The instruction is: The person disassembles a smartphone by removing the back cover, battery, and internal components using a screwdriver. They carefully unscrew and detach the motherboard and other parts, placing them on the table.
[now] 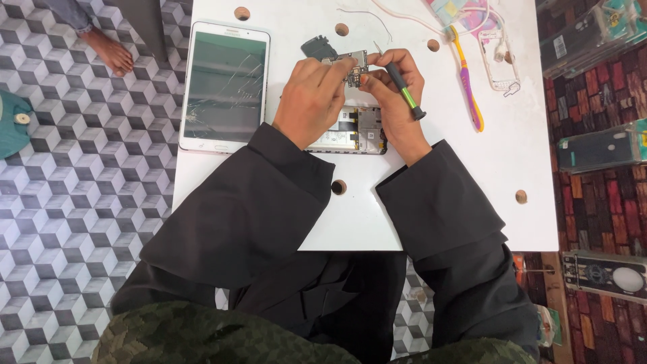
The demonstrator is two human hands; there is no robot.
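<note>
Above the opened phone [354, 131] on the white counter [431, 202], the left hand [311, 101] pinches a small circuit board [355, 65] lying roughly crosswise, while the right hand [397, 94] has its grip closed on a green-handled screwdriver [403, 91], tip up-left, handle down-right, with a cracked tablet [224, 86] left of the phone.

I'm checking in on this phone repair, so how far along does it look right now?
Done: the phone lies opened on the white table, its insides showing, and a small circuit board is out of it. In hand: the left hand holds that board while the right hand holds a green-and-black screwdriver beside it. Left: the board is not back in the phone, and the cracked tablet lies untouched alongside.
</note>
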